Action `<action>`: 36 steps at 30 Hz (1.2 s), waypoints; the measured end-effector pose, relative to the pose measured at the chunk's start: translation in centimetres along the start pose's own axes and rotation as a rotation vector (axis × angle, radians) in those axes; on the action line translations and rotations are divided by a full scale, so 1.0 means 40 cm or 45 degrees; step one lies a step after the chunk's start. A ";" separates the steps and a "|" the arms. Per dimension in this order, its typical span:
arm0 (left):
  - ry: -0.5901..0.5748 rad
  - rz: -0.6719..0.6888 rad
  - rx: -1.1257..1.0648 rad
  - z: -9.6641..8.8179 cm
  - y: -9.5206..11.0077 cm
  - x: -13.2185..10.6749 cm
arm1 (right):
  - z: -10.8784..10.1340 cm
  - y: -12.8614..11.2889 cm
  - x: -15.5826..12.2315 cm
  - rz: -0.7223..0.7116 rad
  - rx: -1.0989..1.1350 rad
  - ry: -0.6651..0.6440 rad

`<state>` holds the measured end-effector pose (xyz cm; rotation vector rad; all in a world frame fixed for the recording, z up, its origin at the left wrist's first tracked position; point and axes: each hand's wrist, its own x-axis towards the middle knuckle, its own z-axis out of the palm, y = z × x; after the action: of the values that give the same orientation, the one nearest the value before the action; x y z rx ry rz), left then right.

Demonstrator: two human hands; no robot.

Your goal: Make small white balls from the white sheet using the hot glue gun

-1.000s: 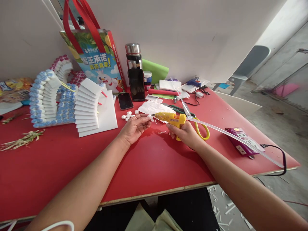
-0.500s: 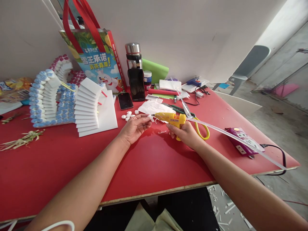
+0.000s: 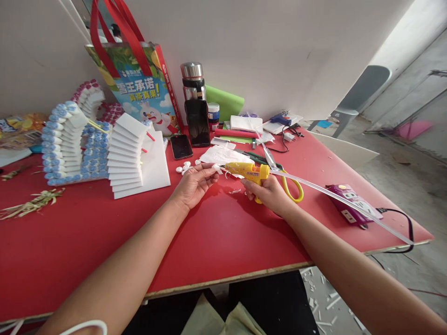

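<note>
My right hand (image 3: 268, 193) is closed round a yellow glue gun (image 3: 248, 171), with a long clear glue stick (image 3: 342, 202) running back from it to the right. The gun's nozzle points left at a small white piece (image 3: 217, 168) pinched in the fingertips of my left hand (image 3: 193, 186). Both hands hover just above the red table (image 3: 104, 232). Several small white caps (image 3: 185, 167) lie on the table just left of my left hand.
A white stepped foam model (image 3: 127, 156) with blue-capped rows (image 3: 64, 144) stands at left. Behind are a printed bag (image 3: 139, 88), a steel flask (image 3: 193, 81), two phones (image 3: 197, 122), yellow-handled scissors (image 3: 289, 184) and a purple power strip (image 3: 352, 209) near the right edge.
</note>
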<state>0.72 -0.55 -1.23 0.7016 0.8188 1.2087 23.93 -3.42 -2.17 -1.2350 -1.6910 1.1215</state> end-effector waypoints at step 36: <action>-0.072 -0.154 -0.115 -0.002 0.004 -0.006 | -0.289 0.101 0.008 0.395 -0.100 0.893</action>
<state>0.53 -0.75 -1.09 0.6015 0.7445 1.1054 35.69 0.03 -2.06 -1.7286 -1.0402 0.6619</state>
